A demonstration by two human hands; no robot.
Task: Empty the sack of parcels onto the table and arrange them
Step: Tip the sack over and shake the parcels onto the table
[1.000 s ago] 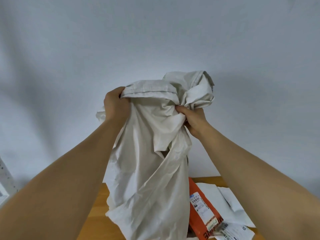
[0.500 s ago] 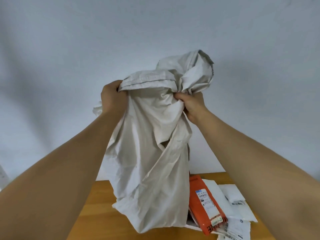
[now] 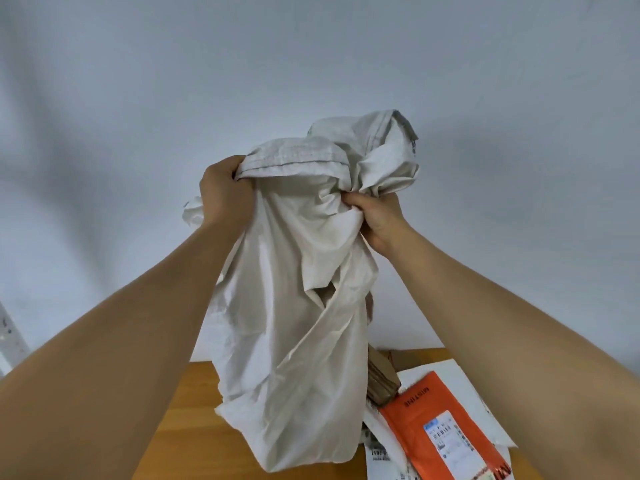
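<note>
fingers of the left hand clenched on the stitched hem of the sack, bunching the cloth at its top left. right hand also clenched, fingers pinching a gathered fold of the same sack just under a twisted knot of fabric at upper right. both forearms reach up and forward, sack held up between them in front of the pale wall.

sack is off-white woven cloth, creased, hanging limp from the two grips, its lower end drooping down over the wooden worktop; cannot tell whether that end touches the wood.

right of the hanging sack, parcels lie on the worktop in a loose overlapping pile: an orange mailer with a white shipping label on top, lying tilted, resting over white mailers. a brown cardboard parcel sits just beside the sack's right edge, partly hidden behind it. another white parcel with a printed label pokes out under the sack's bottom edge, text too blurred to read.

pale upright strip at far left edge, unclear what it is.
</note>
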